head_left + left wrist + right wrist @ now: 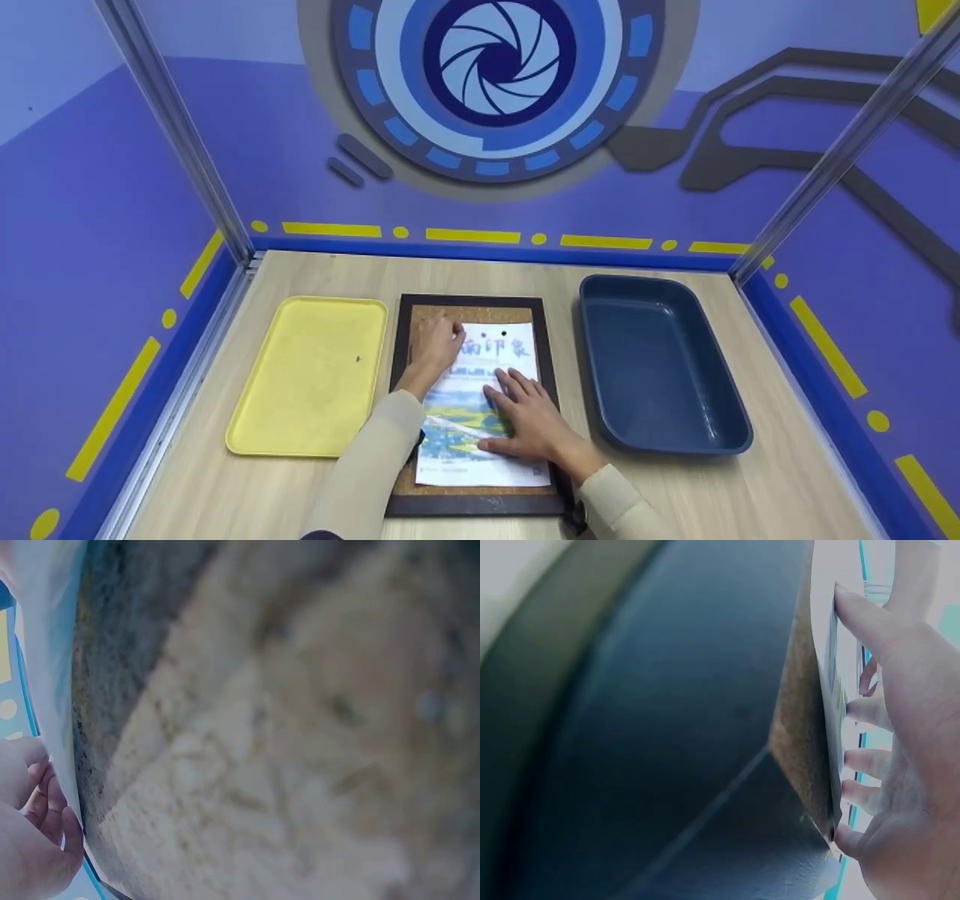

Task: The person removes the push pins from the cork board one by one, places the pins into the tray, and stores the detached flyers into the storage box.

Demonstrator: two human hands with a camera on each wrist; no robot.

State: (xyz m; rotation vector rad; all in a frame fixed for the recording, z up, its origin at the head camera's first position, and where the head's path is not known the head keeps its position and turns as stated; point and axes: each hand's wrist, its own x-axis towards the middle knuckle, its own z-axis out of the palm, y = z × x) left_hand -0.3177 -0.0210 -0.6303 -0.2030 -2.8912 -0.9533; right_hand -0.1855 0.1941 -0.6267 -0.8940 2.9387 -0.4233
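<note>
A printed sheet (450,469) with a blue-and-yellow landscape and large characters lies on a dark-framed cork board (480,506). My right hand (531,424) rests on the sheet's right side, fingers spread; in the right wrist view its fingertips (853,759) touch the paper near the frame's edge. My left hand (437,346) is at the sheet's upper left corner, its fingers bent and covering that corner. I cannot tell whether it pinches anything. A small black round dot (504,333) and a purple one (484,335) show near the sheet's top edge.
Left of the board lies a shallow yellow tray (307,397) with a tiny dark object (358,359) in it. A deep dark blue tray (652,375) stands to the right. Blue printed panels (480,210) enclose the wooden table (795,480) at the back and sides.
</note>
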